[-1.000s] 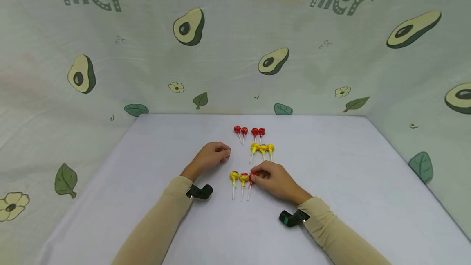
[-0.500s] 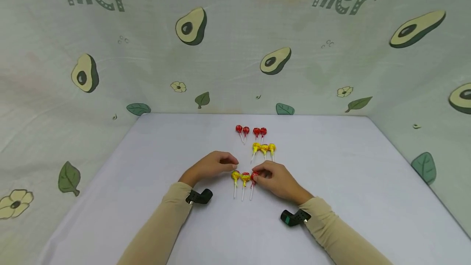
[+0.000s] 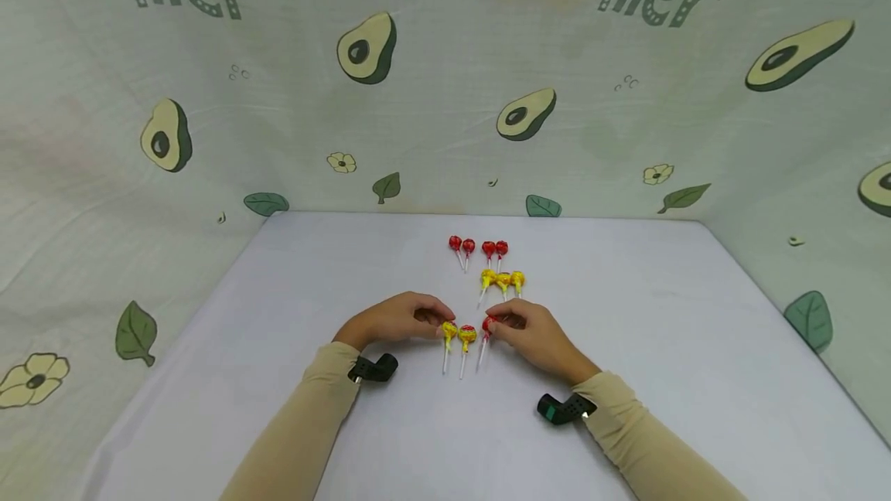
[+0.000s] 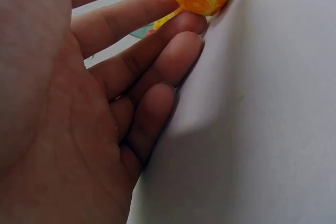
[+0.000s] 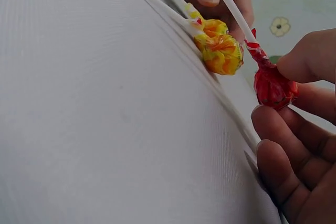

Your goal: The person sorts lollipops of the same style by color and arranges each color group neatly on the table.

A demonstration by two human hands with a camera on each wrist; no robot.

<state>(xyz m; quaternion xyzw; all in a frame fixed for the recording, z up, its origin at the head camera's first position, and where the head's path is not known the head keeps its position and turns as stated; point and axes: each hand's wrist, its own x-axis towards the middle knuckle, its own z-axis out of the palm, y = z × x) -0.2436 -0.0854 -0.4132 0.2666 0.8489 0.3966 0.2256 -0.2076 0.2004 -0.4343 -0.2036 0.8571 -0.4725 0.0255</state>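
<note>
My right hand (image 3: 536,337) pinches a red-wrapped lollipop (image 5: 274,85) by its head between thumb and fingers; its white stick slants up in the right wrist view. My left hand (image 3: 400,318) has thumb and index finger at the head of a yellow lollipop (image 3: 448,329), the left one of the near row, and pinches it. Its other fingers curl down against the table in the left wrist view. Between the hands lies a second yellow lollipop (image 3: 467,335) with a red patch on top, its stick toward me.
Farther back on the white table (image 3: 626,292) lie three yellow lollipops (image 3: 504,281) in a row. Behind those are two pairs of red lollipops (image 3: 469,246). A pale cloth (image 3: 431,122) printed with avocados hangs beyond the table's far edge.
My left hand has come toward me and right, down to the left yellow lollipop. The red lollipop in my right hand has shifted slightly right, away from the middle yellow one.
</note>
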